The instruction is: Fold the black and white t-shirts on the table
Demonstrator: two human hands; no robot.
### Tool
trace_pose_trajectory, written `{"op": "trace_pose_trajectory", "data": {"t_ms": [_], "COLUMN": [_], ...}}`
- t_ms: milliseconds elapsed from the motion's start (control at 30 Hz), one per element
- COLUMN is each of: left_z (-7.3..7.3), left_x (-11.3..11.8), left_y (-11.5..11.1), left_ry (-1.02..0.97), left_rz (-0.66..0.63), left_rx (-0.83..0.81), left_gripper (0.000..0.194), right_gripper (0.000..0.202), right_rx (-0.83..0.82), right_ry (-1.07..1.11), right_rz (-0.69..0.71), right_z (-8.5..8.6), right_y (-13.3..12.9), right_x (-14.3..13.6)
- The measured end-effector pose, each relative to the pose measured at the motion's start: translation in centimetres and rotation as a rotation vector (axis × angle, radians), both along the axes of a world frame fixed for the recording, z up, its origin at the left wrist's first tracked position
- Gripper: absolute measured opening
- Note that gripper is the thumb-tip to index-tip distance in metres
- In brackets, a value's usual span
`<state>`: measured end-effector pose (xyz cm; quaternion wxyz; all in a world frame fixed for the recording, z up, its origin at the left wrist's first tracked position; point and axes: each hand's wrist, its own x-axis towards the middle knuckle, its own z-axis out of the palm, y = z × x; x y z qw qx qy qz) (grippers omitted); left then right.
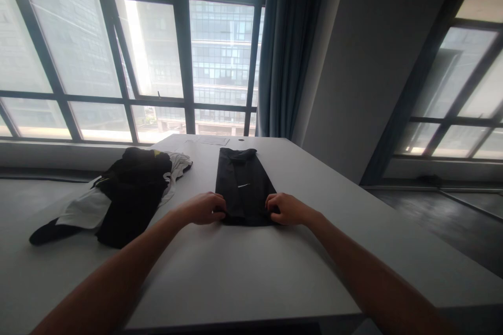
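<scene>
Folded black shirt [242, 170] lying mid-frame, collar pointing toward window [222, 52]. Left hand [204, 207] and right hand [290, 209] pinching near corners, each grip clamping on cloth. Step probably needing both corners kept level, pull even, side edges parallel. Clothes pile [137, 183] sitting at left of frame, limiting leftward sweep; tabletop [243, 272] stretching right and below, near edge running along bottom of frame.
</scene>
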<state>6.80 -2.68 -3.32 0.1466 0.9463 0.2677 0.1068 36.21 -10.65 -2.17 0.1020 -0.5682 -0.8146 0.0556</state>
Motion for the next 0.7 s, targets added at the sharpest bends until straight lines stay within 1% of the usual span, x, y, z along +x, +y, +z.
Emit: {"op": "trace_pose_trajectory", "data": {"t_ms": [67, 100, 167, 200, 233, 267, 300, 333, 400, 500, 600, 633, 700], "left_z": [-0.1, -0.2, -0.4, -0.4, -0.5, -0.5, -0.6, -0.6, -0.8, -1.2, -1.5, -1.5, -1.1], "left_x": [-0.3, -0.5, -0.8, -1.0, -1.1, -1.3, -1.4, -1.5, -1.6, -1.5, -1.3, -1.2, -1.1], "left_y": [0.2, 0.4, 0.8, 1.0, 1.2, 1.4, 1.7, 1.9, 2.2, 2.5, 2.5, 2.4, 2.4], "left_ry": [0.050, 0.074, 0.104, 0.104, 0.101, 0.097, 0.093, 0.093, 0.095, 0.058, -0.028, -0.054, -0.111], "left_rz": [-0.003, 0.000, 0.015, 0.023, 0.027, 0.028, 0.028, 0.027, 0.023, 0.055, 0.132, 0.146, 0.144], "left_rx": [-0.042, -0.062, -0.091, -0.099, -0.104, -0.110, -0.117, -0.125, -0.120, -0.025, 0.070, 0.070, 0.001], "left_gripper": [0.024, 0.031, 0.047, 0.051, 0.052, 0.050, 0.047, 0.045, 0.038, 0.026, 0.029, 0.031, 0.034], "right_gripper": [0.016, 0.022, 0.043, 0.056, 0.067, 0.074, 0.075, 0.072, 0.059, 0.040, 0.029, 0.027, 0.022], "right_rx": [-0.052, -0.067, -0.143, -0.198, -0.251, -0.290, -0.309, -0.309, -0.266, -0.170, -0.061, -0.034, -0.026], "right_ry": [0.042, 0.066, 0.080, 0.070, 0.054, 0.038, 0.027, 0.022, 0.030, 0.038, 0.039, 0.055, 0.146], "right_rz": [0.019, 0.020, 0.008, -0.010, -0.035, -0.059, -0.078, -0.084, -0.062, -0.024, -0.060, -0.076, -0.075], "right_z": [0.0, 0.0, 0.0, 0.0, -0.1, -0.2, -0.3, -0.5, -0.8, -1.1, -1.0, -0.8, -0.4], "right_y": [0.0, 0.0, 0.1, 0.2, 0.2, 0.3, 0.4, 0.6, 0.8, 1.1, 1.2, 1.1, 1.0], "right_x": [0.6, 1.0, 2.1, 2.6, 3.1, 3.6, 3.9, 4.1, 4.2, 3.7, 3.2, 3.1, 3.2]}}
